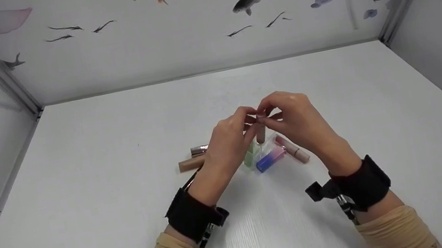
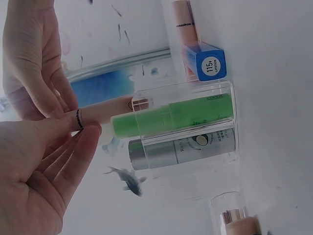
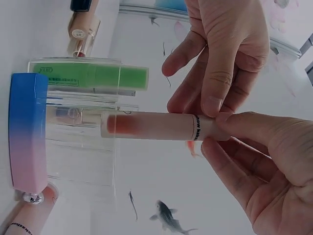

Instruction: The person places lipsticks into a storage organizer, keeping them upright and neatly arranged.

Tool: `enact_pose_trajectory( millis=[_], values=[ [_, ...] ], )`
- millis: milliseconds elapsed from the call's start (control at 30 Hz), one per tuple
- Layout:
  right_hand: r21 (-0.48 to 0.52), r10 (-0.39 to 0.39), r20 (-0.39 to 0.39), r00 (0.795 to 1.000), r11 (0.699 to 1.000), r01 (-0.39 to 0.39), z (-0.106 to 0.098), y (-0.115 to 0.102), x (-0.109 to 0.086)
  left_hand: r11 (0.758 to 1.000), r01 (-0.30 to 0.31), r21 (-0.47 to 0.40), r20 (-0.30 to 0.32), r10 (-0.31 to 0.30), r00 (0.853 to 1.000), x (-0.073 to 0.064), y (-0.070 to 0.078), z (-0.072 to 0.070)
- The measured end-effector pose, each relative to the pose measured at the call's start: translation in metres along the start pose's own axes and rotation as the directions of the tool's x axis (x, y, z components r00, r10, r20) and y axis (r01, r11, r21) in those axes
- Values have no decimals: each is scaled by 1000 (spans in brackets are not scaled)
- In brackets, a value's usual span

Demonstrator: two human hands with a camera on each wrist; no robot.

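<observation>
1. Tube [image 1: 260,134]: pale pink, reddish toward the lower end; near upright, lower end at the mouth of the holder [image 3: 80,169]. Contact with the holder walls cannot be determined.
2. Panels [image 1: 188,39]: white, printed with fish; standing at the back and both sides.
3. Table [image 1: 92,142]: white; bears the holder and the loose items.
4. Left hand [image 1: 228,141]: thumb and fingers pinch the tube near its top. Black strap [image 1: 191,213] at the wrist.
5. Right hand [image 1: 295,120]: thumb and fingers pinch the same end, close beside the left fingertips. Wrist likewise strapped in black.
6. Holder: clear, compartmented, below both hands.
7. Green tube [image 2: 195,111]: upright in the holder.
8. Silver tube [image 2: 188,151]: upright in the holder, alongside the green tube.
9. Lipstick [image 1: 270,160]: blue shading to pink; lies near the holder. End label reads "115".
10. Second pink tube [image 1: 294,149]: lies beside the lipstick, on its right.
11. Brown tube [image 1: 191,164]: lies left of the holder, partly hidden by the left hand.
12. Silver-ended piece [image 1: 198,150]: just beyond the brown tube, partly hidden.
</observation>
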State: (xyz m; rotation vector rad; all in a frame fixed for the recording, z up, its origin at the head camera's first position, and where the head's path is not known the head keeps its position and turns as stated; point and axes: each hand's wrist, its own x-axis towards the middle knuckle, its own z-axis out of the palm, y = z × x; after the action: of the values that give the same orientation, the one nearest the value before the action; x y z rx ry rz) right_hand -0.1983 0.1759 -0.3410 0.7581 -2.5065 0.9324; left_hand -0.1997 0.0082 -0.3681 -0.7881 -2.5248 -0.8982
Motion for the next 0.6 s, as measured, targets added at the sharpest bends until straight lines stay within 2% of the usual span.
enact_pose_trajectory(
  millis=[333, 600],
  values=[
    [1, -40, 10, 999, 999, 40, 4, 7, -1, 1000, 1, 0, 17, -1, 1000, 0, -2, 1],
    [-38, -69, 26, 997, 997, 70, 9, 11, 0, 1000, 3, 20, 30, -3, 1000, -2, -3, 1]
  ],
)
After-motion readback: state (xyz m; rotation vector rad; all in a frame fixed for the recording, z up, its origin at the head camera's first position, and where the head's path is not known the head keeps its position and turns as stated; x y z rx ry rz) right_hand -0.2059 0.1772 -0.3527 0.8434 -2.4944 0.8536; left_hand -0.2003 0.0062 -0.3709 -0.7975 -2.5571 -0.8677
